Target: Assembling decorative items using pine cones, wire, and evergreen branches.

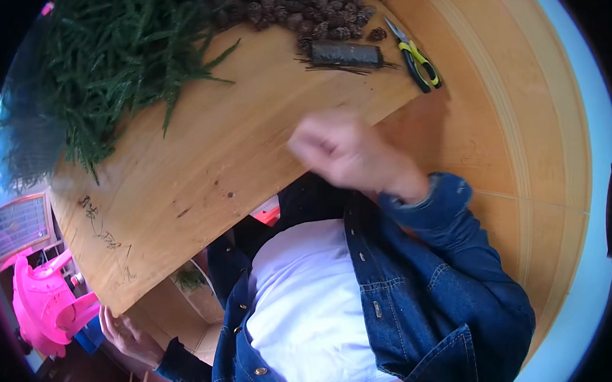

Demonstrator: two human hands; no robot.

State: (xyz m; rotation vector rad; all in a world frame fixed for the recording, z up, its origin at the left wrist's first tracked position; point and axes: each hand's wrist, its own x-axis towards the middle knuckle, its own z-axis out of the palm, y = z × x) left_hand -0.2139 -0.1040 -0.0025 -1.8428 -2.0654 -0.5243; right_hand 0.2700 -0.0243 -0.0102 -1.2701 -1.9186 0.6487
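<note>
My right hand (338, 148) is over the near edge of the wooden table (206, 139), its fingers curled into a loose fist. Motion blurs it somewhat, and no held thing shows. At the table's near left corner is my left hand (130, 339), with its fingers stretched out by the edge and nothing seen in them. A large heap of green artificial pine sprigs (120, 60) covers the far left of the tabletop. Brown pine cones (300, 10) are piled at the far middle. A bundle of thin dark wires (345, 54), wrapped round the middle, lies in front of the cones.
Pliers with yellow and black handles (417, 59) lie at the table's far right corner. A wooden panel (486, 130) stands along the right. Below the left corner are a pink plastic chair (45, 299) and an open cardboard box (171, 315).
</note>
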